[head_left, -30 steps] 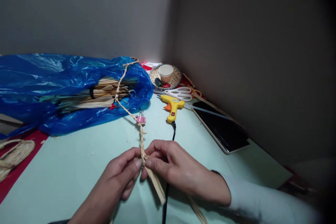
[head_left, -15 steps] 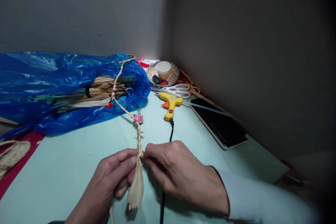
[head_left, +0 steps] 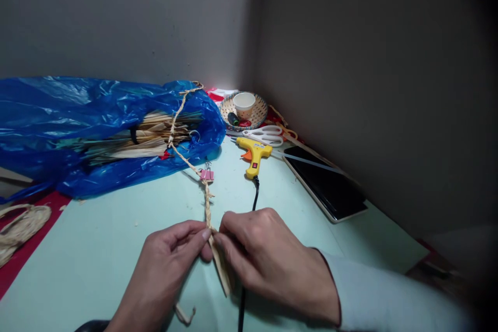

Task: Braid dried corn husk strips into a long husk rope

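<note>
A thin straw-coloured braid (head_left: pixel 208 207) runs from the blue bag down to my fingers. A pink binder clip (head_left: pixel 206 175) grips it partway along. At its lower end my left hand (head_left: pixel 171 257) pinches the braid between thumb and forefinger. My right hand (head_left: pixel 268 259) is closed close beside, its fingertips pinching a strand at the same spot. A wide dry husk strip (head_left: pixel 221 264) hangs below, between the hands, its edge partly behind the right fingers. Another thin strand (head_left: pixel 184 315) dangles under my left hand.
A blue plastic bag (head_left: pixel 97 98) with a bundle of dry leaves (head_left: pixel 151 137) lies at left. A yellow glue gun (head_left: pixel 254 155), white-handled scissors (head_left: pixel 264 135), a woven basket (head_left: pixel 259 114) with a cup (head_left: pixel 244 104), and a black tablet (head_left: pixel 327 184) lie beyond. A coiled braid (head_left: pixel 25 233) sits far left.
The wide husk strip has swung from hanging down on the left to slanting right, toward my right hand. My left thumb has shifted up onto the braid's lower end.
</note>
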Motion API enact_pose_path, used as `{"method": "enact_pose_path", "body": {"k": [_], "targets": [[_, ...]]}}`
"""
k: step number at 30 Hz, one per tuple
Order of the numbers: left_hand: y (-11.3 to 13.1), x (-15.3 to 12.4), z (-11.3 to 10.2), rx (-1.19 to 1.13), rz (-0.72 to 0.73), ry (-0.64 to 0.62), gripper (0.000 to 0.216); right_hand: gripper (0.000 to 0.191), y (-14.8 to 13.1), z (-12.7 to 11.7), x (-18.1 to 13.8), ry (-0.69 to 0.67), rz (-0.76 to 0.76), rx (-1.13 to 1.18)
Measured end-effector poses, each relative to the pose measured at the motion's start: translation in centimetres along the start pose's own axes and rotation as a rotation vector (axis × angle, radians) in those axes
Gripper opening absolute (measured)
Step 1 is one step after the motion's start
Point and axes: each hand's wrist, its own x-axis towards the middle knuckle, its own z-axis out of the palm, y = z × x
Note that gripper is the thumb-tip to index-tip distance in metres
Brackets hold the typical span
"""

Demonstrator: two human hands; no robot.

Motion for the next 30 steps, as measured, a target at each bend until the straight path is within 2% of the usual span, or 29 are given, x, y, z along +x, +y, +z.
{"method": "enact_pose_path", "body": {"k": [5, 7, 9, 11, 15, 17, 20, 23, 25, 28, 30], "targets": [[-0.2, -0.3, 0.4, -0.091, -0.061, -0.006, 0.026, 0.028, -0.3, 2.1, -0.4, 0.179, -0.384, -0.287], [-0.2, -0.4, 0.5, -0.151, -0.059, -0.041, 0.027, 0.033, -0.5, 2.6, -0.4, 0.249, -0.473, -0.351], [-0.1, -0.5, 0.5, -0.232, -0.077, -0.065, 0.025, 0.034, -0.6, 2.7, -0.2, 0.3, -0.508, -0.322], [-0.1, -0.6, 0.3, -0.288, -0.107, -0.072, 0.024, 0.03, -0.8, 2.2, -0.1, 0.317, -0.445, -0.191], [0.1, -0.7, -0.1, -0.299, -0.142, -0.077, 0.028, 0.017, -0.4, -0.2, 0.2, 0.26, -0.064, 0.14], [0.3, -0.7, -0.3, -0.313, -0.144, -0.102, 0.029, 0.02, 0.1, -1.3, 0.5, 0.184, 0.055, 0.241], [0.6, -0.7, -0.5, -0.333, -0.161, -0.14, 0.031, 0.023, 0.8, -2.0, 1.1, 0.003, 0.121, 0.424], [0.5, -0.6, -0.4, -0.361, -0.156, -0.168, 0.031, 0.024, 1.0, -1.4, 1.8, -0.204, 0.149, 0.628], [0.3, -0.4, -0.3, -0.376, -0.131, -0.198, 0.028, 0.029, 1.0, -0.7, 2.2, -0.221, 0.174, 0.65], [-0.1, -0.2, -0.1, -0.356, -0.099, -0.255, 0.028, 0.027, 1.3, 0.3, 2.4, -0.17, 0.2, 0.61], [-0.4, -0.4, 0.1, -0.315, -0.088, -0.253, 0.029, 0.027, 1.4, 0.6, 2.3, -0.175, 0.206, 0.612]]}}
